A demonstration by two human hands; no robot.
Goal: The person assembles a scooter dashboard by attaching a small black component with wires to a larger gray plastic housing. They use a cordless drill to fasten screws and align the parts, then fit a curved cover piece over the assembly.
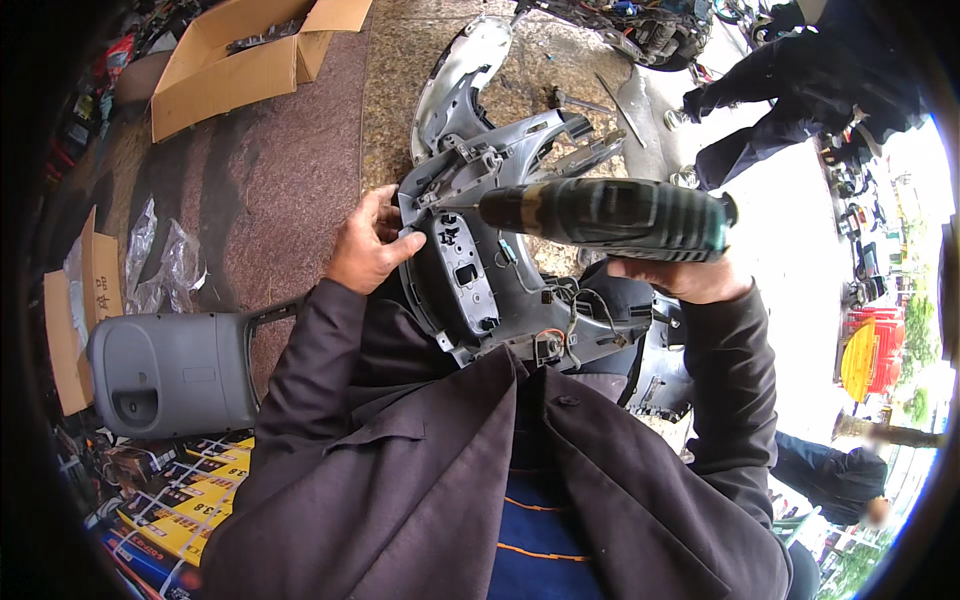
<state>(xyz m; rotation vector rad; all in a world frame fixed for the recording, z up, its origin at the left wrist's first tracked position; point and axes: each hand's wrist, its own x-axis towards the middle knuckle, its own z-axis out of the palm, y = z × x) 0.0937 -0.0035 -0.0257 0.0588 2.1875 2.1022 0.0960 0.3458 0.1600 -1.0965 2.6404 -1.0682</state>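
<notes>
A power drill (610,215), dark green and black, lies level across the view with its bit toward the left. My right hand (690,278) is closed round its grip. Its bit meets or nearly meets a grey plastic panel assembly (460,265), with brackets and loose wires (580,305), that rests over my lap. Against the panel's left edge is my left hand (378,240), its thumb in front and its fingers curled behind the rim. The drill body hides part of the panel behind it.
An open cardboard box (225,85) stands at the far left. Nearer are crumpled clear plastic (165,265) and a grey plastic housing (175,375). A hammer (580,100) lies on the stone floor beyond the panel. Another person's dark-clad legs (790,100) are at the far right.
</notes>
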